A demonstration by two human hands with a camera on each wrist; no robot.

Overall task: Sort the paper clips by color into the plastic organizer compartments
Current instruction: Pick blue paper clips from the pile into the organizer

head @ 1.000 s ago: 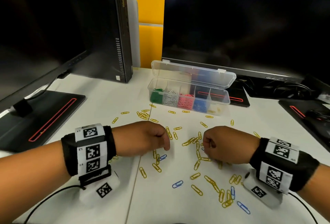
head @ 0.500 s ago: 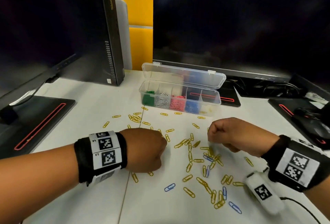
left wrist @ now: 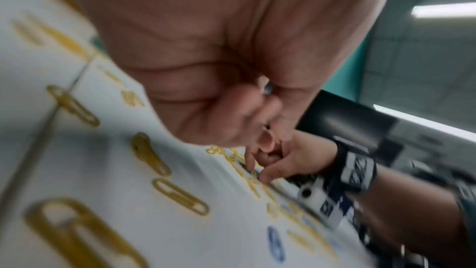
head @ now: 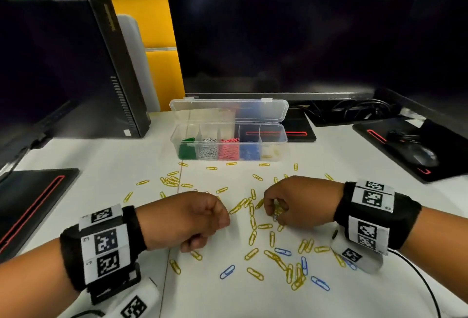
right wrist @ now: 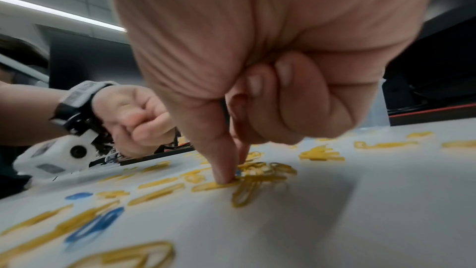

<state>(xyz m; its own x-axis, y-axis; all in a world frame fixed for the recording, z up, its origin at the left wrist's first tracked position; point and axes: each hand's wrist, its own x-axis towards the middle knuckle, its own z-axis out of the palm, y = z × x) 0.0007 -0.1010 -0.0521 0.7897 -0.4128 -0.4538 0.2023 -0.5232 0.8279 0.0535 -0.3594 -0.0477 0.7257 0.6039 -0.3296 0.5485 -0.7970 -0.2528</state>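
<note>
The clear plastic organizer (head: 281,151) stands open at the back, with green, silver, pink, blue and a few yellow clips in separate compartments. Many yellow paper clips (head: 252,238) and a few blue paper clips (head: 227,271) lie loose on the white table. My left hand (head: 214,216) is a fist just above the table, and a bit of blue shows between its curled fingers (left wrist: 268,89). My right hand (head: 274,212) has thumb and forefinger down on a small heap, pinching a blue clip (right wrist: 238,172) among yellow ones (right wrist: 268,170).
Large dark monitors stand behind and to the left, with a black computer tower (head: 121,77) at back left. Black stand bases (head: 33,198) lie left and behind the organizer. A mouse (head: 425,158) sits on a pad at right. A thin cable (head: 417,279) trails by my right wrist.
My right hand, lifted half a second ago, has come down with thumb and forefinger onto the clips. The blue clip seen beside my left hand a second ago no longer lies there.
</note>
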